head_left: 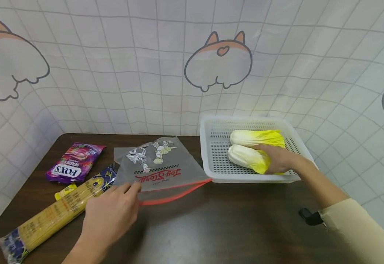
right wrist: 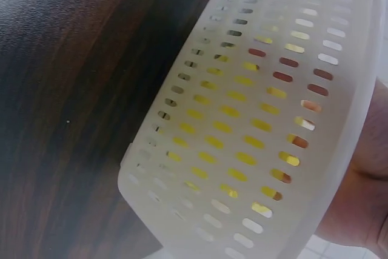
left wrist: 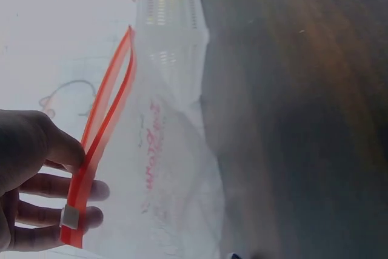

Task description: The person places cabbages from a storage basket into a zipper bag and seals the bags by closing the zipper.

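Note:
My left hand (head_left: 111, 211) pinches the red zip edge of a clear Toy Story zip bag (head_left: 165, 165), which lies on the table with its mouth partly parted. The bag's white slider (left wrist: 70, 217) shows by the fingers in the left wrist view. Inside a white plastic basket (head_left: 206, 154), my right hand (head_left: 279, 159) grips the leafy yellow end of the nearer napa cabbage (head_left: 245, 157). A second napa cabbage (head_left: 254, 137) lies just behind it. In the right wrist view the basket's slotted wall (right wrist: 242, 119) hides most of the cabbage and fingers.
On the left of the dark table (head_left: 192, 227) lie a purple Fox's candy bag (head_left: 76, 161), a small yellow packet (head_left: 65, 191) and a long pack of spaghetti (head_left: 56, 216). A tiled-pattern sheet (head_left: 145, 73) with cartoon drawings stands behind the table.

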Tool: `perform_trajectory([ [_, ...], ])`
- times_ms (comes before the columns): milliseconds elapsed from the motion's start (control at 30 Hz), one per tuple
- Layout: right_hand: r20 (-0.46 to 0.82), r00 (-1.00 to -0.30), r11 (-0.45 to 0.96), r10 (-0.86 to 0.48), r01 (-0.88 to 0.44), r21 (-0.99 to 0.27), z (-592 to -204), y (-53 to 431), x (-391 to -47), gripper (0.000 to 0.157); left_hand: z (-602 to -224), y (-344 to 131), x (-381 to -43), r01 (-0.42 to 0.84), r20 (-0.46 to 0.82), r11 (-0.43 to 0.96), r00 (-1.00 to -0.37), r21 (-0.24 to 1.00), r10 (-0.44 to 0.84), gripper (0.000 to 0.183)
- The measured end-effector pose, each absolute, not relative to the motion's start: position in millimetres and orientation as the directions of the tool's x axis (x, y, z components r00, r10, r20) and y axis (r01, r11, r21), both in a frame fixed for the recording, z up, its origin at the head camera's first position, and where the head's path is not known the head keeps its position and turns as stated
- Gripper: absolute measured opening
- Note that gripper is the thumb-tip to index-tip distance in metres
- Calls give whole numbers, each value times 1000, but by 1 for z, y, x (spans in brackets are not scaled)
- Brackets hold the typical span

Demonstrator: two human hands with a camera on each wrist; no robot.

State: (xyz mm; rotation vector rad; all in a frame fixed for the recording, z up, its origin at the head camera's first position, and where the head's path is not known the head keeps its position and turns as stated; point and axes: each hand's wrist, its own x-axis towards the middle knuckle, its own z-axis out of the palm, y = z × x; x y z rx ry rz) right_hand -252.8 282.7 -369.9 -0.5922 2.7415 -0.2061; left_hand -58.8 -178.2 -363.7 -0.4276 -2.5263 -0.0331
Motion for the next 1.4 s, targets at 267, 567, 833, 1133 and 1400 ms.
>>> perform_trajectory([
  [267, -212, -869, 887, -447, -400, -231, -378, 280, -253, 90, -352, -187, -63, 323, 628, 945, -724, -57, 286, 11],
  [567, -161, -892, 891, -423, -377, -252, -373, 281, -252, 79, -344, -194, -75, 331, 714, 942, -645, -59, 271, 8],
  [833, -106, -900, 875, -423, -376, -305, -370, 284, -243, 74, -342, -193, -80, 328, 732, 943, -629, -55, 262, 11],
  [1133, -2, -913, 849, -407, -378, -369, -348, 284, -225, 66, -339, -186, -87, 335, 709, 940, -647, -69, 282, 14],
  [1400, 32, -921, 808, -388, -356, -470, -321, 264, -203, 67, -337, -185, -92, 330, 730, 942, -629, -61, 268, 12],
])
